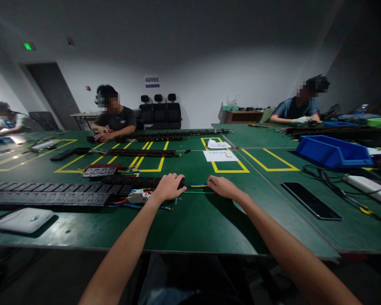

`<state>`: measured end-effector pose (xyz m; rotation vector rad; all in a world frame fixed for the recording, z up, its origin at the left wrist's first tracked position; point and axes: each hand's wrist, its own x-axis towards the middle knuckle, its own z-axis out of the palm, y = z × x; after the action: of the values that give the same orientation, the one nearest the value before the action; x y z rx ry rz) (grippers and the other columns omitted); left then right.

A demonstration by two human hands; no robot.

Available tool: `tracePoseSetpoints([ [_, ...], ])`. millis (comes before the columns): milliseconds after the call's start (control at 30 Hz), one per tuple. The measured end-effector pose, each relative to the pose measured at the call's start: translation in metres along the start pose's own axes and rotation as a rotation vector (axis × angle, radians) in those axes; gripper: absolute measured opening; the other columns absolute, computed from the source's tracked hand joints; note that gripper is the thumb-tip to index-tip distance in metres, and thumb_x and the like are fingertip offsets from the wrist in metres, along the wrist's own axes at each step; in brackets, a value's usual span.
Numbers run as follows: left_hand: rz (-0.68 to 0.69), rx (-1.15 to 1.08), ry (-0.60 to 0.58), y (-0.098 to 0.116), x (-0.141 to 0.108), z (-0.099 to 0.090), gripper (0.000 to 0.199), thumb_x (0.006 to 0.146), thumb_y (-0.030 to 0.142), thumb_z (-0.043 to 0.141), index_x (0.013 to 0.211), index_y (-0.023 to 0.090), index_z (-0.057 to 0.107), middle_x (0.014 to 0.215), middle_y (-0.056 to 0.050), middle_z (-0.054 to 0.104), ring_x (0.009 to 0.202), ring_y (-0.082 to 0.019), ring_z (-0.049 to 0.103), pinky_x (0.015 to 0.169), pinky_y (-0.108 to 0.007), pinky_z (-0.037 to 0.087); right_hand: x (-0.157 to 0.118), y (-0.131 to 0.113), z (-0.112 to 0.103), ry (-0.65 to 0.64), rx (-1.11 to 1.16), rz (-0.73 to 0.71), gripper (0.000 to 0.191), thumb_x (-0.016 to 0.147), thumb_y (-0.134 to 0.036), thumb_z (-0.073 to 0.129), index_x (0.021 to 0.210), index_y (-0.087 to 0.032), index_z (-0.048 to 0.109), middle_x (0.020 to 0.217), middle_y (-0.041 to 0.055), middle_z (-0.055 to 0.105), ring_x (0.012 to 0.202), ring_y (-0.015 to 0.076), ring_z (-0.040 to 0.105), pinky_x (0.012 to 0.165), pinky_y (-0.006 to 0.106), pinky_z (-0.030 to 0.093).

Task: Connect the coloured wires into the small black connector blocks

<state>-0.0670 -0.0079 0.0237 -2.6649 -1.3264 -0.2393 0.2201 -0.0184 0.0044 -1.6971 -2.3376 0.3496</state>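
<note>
Near the middle of the green table (190, 224), my left hand (169, 187) is wrapped round the right end of a black socket strip (136, 182). Coloured wires (198, 185), yellow, blue and green, run rightward from that end. My right hand (224, 187) has its fingers closed on the far end of these wires, slightly above the table. Left of my left hand lies a white breaker (138, 196) with red and blue wires. Long black socket strips (51, 193) lie side by side on the left.
A white flat box (24, 220) lies at front left. To the right are a phone (311, 200), a blue bin (335, 151), a white power strip (371, 188) and black cables. Papers (220, 156) lie beyond my hands. Several people work across the table.
</note>
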Motion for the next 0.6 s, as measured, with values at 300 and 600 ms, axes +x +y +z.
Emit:
tracePoseSetpoints([
  [300,0.0,-0.012,-0.014,0.0006,-0.0007,-0.0037,0.053,0.098,0.054,0.05,0.137,0.019,0.055,0.12,-0.013,0.067,0.11,-0.03,0.062,0.091,-0.041,0.047,-0.002,-0.0041,-0.0018,0.017,-0.011,0.002,0.024,0.105,-0.033,0.043,0.106,-0.021,0.064,0.088,0.0061,0.072,0.078,0.0191,0.065,0.063,0.025,0.034],
  [600,-0.009,0.003,-0.016,0.0013,0.0001,-0.0037,0.052,0.098,0.053,0.051,0.137,0.019,0.056,0.119,-0.013,0.067,0.109,-0.031,0.063,0.09,-0.042,0.048,-0.0041,-0.0096,-0.0055,-0.001,-0.029,0.029,0.025,0.105,-0.032,0.043,0.109,-0.021,0.065,0.089,0.0063,0.073,0.079,0.0193,0.066,0.065,0.025,0.034],
])
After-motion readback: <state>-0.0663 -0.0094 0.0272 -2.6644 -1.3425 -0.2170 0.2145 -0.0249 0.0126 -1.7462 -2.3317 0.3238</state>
